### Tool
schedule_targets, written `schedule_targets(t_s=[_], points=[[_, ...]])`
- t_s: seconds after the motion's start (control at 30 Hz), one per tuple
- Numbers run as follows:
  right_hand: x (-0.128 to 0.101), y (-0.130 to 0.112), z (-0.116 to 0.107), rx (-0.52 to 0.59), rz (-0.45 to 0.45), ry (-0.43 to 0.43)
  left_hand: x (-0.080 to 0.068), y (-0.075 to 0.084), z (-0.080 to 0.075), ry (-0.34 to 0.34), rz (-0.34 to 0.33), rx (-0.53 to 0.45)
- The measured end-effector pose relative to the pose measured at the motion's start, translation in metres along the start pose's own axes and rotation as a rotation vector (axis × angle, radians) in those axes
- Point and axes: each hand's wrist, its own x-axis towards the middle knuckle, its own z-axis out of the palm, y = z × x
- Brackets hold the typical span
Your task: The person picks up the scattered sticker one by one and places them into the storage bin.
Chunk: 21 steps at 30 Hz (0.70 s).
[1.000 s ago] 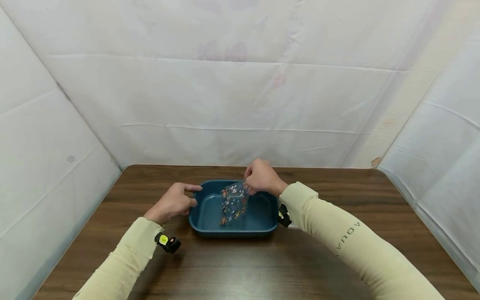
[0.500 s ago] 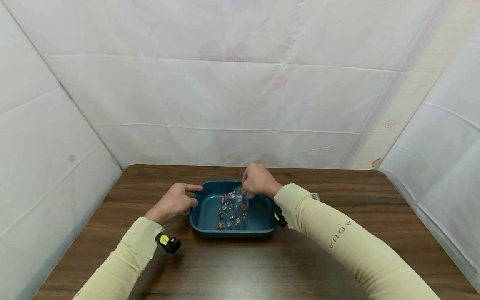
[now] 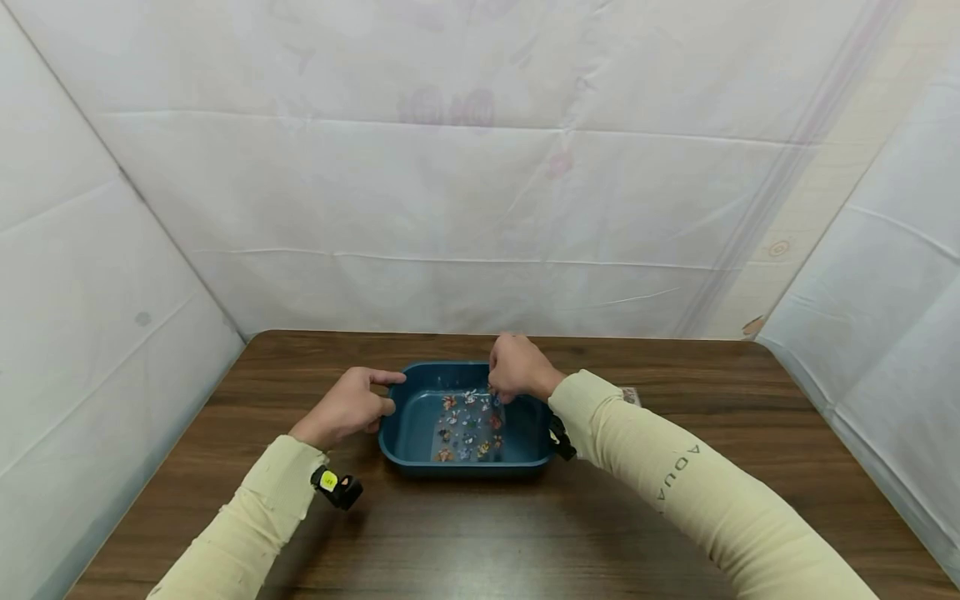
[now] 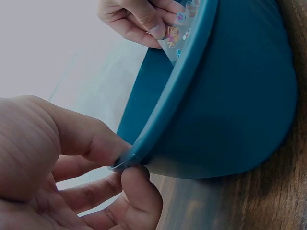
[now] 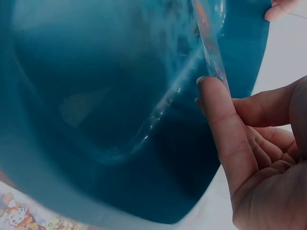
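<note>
A dark blue plastic basin point(image 3: 468, 468) stands on the table, with wet-looking reflections and small bubbles inside it in the right wrist view. My left hand point(image 3: 347, 408) pinches its left rim point(image 4: 165, 103) between thumb and finger. In my right hand point(image 3: 519, 368), at the basin's far side, thumb and forefinger pinch one corner of a clear sticker sheet point(image 3: 467, 427). Small colourful cartoon figures are printed all over the sheet, which spreads low inside the basin. Seen from the right wrist, the sheet point(image 5: 208, 45) rises nearly edge-on from the fingertips.
A card with cartoon prints point(image 5: 26, 213) lies right of the basin, mostly hidden under the right forearm point(image 3: 600, 408) in the head view. The brown wooden table point(image 3: 480, 542) extends toward me. White sheeting point(image 3: 450, 208) closes off the back and both sides.
My right hand has come down slightly, and the sheet has gone from hanging at a slant to lying flatter and lower in the basin. My left hand stays on the rim.
</note>
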Motion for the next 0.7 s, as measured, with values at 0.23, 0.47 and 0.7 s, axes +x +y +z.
schedule_targets(t_s=[0.23,0.47,0.7], points=[[0.0001,0.0007,0.0006,-0.005,0.025,-0.024,0.0003,0.0004,-0.0002,0.003,-0.005,-0.008],[0.0006,0.0041,0.0011,-0.027,0.036,-0.049,0.0030,0.0015,0.0003,0.005,-0.004,0.001],[0.0016,0.0064,0.0019,-0.030,0.047,-0.063,0.0032,0.0015,0.0002,-0.007,-0.006,0.002]])
